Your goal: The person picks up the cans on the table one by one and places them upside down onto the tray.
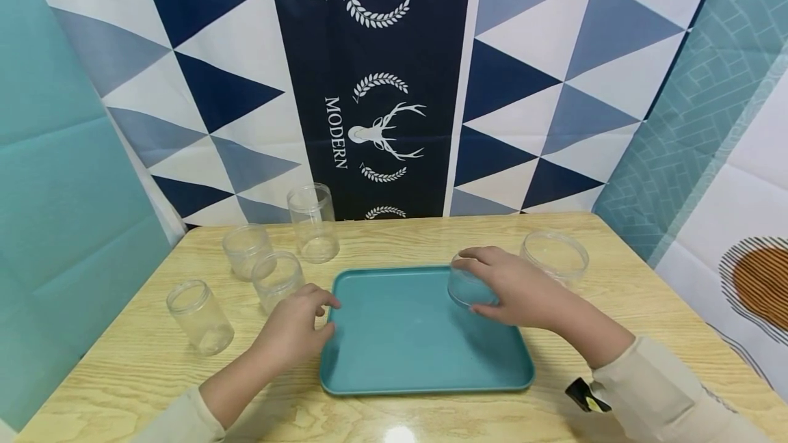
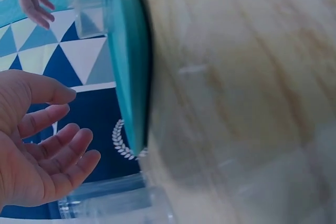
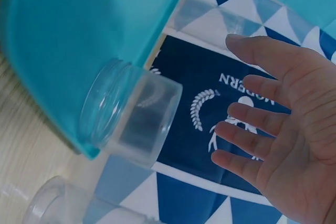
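Observation:
A teal tray lies on the wooden table. On its back right corner stands a clear plastic jar, its threaded mouth facing down onto the tray in the right wrist view. My right hand hovers beside this jar with fingers spread and loosely bent; the right wrist view shows a gap between the palm and the jar. At the tray's left rim, my left hand is held with relaxed, slightly bent fingers and nothing in them. Close behind it stands a short clear jar.
Left of the tray are another short jar, a tall jar near the back edge and a narrow jar nearer the front. A wide, shallow clear jar stands at the back right. Patterned cloth hangs behind the table.

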